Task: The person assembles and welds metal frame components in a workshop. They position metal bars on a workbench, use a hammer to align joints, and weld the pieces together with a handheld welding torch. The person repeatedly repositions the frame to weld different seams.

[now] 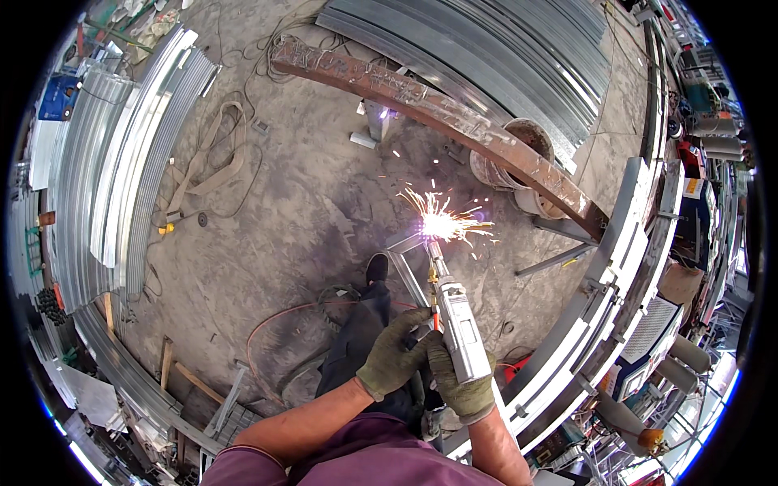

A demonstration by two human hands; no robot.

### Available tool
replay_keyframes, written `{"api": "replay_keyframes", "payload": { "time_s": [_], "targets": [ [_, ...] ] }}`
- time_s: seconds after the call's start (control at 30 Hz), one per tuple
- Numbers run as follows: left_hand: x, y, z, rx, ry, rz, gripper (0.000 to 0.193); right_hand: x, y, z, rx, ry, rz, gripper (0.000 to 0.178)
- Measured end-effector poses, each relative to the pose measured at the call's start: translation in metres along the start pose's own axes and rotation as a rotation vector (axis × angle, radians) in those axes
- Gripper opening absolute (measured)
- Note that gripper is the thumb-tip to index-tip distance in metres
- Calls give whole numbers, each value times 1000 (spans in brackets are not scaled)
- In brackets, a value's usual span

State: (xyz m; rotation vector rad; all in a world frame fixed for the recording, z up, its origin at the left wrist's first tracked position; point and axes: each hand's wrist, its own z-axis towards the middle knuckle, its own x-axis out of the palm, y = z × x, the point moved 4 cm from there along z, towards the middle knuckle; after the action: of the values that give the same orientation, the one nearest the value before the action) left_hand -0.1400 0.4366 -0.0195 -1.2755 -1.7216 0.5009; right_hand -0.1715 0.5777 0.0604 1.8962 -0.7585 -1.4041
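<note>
My right hand (462, 390), in an olive work glove, is wrapped round the lower part of a silver handheld welding gun (462, 332). The gun's narrow nozzle points away from me, and a bright burst of sparks (440, 223) flies from its tip. The sparks hide the exact spot being worked. A thin metal tube frame (409, 277) lies just left of the nozzle, one corner close to the glare. My left hand (395, 354), gloved alike, is closed at the tube's near end, right beside the gun. Its fingertips are partly hidden.
A rusty steel beam (389, 87) crosses ahead, with buckets (531, 142) beside it. Stacked metal profiles lie at the left (121, 162) and far side (486, 49). Long rails (600, 300) run along the right. A reddish hose (275, 316) curves over the floor near my shoe (377, 267).
</note>
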Motion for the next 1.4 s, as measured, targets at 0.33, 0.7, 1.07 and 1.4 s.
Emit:
{"api": "replay_keyframes", "payload": {
  "time_s": [0.33, 0.7, 1.07, 1.4],
  "targets": [
    [-2, -3, 0, 30, 8, 89, 41, 2, -2, -2, -22, 8, -42, 19],
    [-5, 1, -3, 63, -8, 133, 43, 3, -2, -6, 84, 58, -20, 23],
    [-4, -1, -2, 46, 28, 35, 45, 3, 2, -5, -18, 19, -89, 21],
    [-8, 16, -3, 106, 29, 81, 47, 3, 3, -9, 74, 50, -35, 16]
  ]
}}
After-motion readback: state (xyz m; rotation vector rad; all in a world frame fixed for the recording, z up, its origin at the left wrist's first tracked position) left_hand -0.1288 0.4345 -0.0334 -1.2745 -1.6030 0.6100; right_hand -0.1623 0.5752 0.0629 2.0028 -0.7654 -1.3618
